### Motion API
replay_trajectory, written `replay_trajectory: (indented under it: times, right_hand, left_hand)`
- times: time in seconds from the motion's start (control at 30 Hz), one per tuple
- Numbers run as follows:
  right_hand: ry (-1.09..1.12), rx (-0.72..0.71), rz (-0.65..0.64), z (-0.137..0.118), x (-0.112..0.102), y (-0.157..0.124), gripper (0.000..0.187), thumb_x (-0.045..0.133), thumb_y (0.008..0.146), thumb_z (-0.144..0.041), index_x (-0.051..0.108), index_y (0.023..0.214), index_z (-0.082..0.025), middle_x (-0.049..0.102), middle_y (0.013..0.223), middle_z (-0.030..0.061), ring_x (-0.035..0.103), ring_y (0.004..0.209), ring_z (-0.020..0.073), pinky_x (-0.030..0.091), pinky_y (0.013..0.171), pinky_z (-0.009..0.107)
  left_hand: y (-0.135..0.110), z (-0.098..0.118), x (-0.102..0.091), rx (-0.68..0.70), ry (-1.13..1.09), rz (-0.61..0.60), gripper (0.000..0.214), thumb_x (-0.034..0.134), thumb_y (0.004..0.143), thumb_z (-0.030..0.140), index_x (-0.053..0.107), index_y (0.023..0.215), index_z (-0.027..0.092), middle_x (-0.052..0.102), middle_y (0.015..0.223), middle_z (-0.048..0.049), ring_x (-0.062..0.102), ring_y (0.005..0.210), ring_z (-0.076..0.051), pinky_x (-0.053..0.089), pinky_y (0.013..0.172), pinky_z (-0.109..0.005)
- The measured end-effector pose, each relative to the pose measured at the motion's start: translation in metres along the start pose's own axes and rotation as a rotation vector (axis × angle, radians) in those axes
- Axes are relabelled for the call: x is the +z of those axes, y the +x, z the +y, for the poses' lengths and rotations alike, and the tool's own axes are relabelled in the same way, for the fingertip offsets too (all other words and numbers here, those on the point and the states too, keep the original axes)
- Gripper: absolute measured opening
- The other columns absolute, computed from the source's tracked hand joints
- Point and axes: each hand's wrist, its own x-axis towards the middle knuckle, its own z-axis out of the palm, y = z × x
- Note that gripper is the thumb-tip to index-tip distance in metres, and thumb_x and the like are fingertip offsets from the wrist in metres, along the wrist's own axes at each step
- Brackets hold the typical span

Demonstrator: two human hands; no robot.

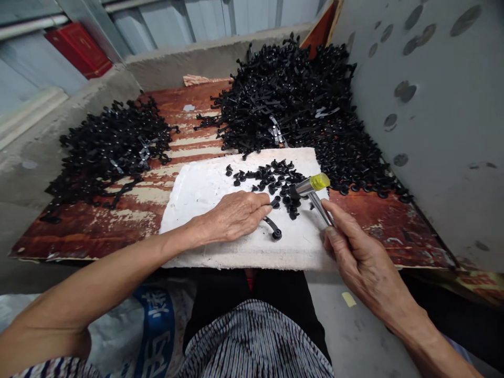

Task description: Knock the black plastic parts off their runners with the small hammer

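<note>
Over the white cloth (200,210), my left hand (240,215) is closed, its thumb and fingers pinching a black linkage arm (271,227). The round end of that arm sticks out below my fingertips, close to the cloth. My right hand (354,252) is wrapped around the metal handle of a mallet (311,189). One face of the mallet's head is clear yellow; the other is dark and hangs above the small parts. Several small black round-based pieces (271,176) lie scattered on the cloth just beyond my left fingertips.
A large heap of black parts (291,100) fills the back right of the worn red-brown board (192,115). A smaller heap of black linkage arms (114,142) lies at the left. A grey spotted panel (429,105) stands along the right side. A red box (79,50) sits at the back left.
</note>
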Motion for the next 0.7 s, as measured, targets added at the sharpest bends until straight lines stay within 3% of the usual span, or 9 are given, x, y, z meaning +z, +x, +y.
replay_trajectory:
  times: [0.27,0.53,0.7]
  right_hand:
    - [0.013,0.017,0.001,0.0001,0.0,-0.0004,0.047,0.044,0.097,-0.028,0.049,0.143,-0.017,0.065,0.132,0.0127,0.068,0.11,0.0242,0.055,0.095,0.042]
    - [0.008,0.023,-0.014,-0.001,-0.0005,0.0001,0.049,0.042,0.098,-0.031,0.049,0.142,-0.012,0.063,0.134,0.0152,0.064,0.117,0.025,0.051,0.1,0.042]
    - [0.022,0.011,0.003,-0.0001,0.0003,-0.0002,0.047,0.044,0.097,-0.028,0.05,0.141,-0.014,0.066,0.129,0.0139,0.068,0.109,0.0246,0.055,0.095,0.041]
  left_hand:
    - [-0.0016,0.0,0.0017,-0.04,-0.053,0.013,0.029,0.032,0.098,0.031,0.032,0.07,0.021,0.04,0.063,0.0039,0.041,0.057,-0.01,0.03,0.056,-0.026]
    - [-0.0017,0.0018,0.0035,-0.067,-0.052,0.012,0.029,0.033,0.099,0.03,0.033,0.071,0.021,0.041,0.063,0.0039,0.042,0.059,-0.011,0.031,0.059,-0.027]
    - [-0.0006,0.0045,0.0029,-0.094,-0.035,0.003,0.029,0.034,0.099,0.028,0.034,0.071,0.021,0.04,0.063,0.0042,0.042,0.059,-0.011,0.031,0.059,-0.027]
